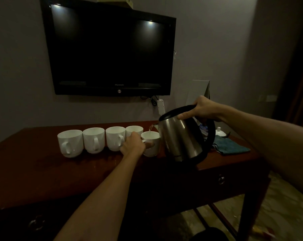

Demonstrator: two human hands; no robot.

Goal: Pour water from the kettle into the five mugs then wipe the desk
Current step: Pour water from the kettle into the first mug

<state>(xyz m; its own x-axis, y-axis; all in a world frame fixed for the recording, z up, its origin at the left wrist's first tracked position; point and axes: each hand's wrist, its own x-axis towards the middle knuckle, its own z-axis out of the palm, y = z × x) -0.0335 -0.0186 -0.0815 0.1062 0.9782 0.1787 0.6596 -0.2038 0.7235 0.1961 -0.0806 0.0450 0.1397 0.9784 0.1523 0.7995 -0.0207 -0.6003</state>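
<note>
the right hand, closed around the handle, tips the kettle over the mug that the left hand grips on the desk, so more tilt may spill water.

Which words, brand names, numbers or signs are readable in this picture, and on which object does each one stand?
"Skyworth", small and faint, so the reading is unsure: bottom bezel of the television, above a round logo mark.
Print on a packet behind the kettle: too blurred to read.
Mugs, kettle, cloth, power strip: no text visible.
</note>
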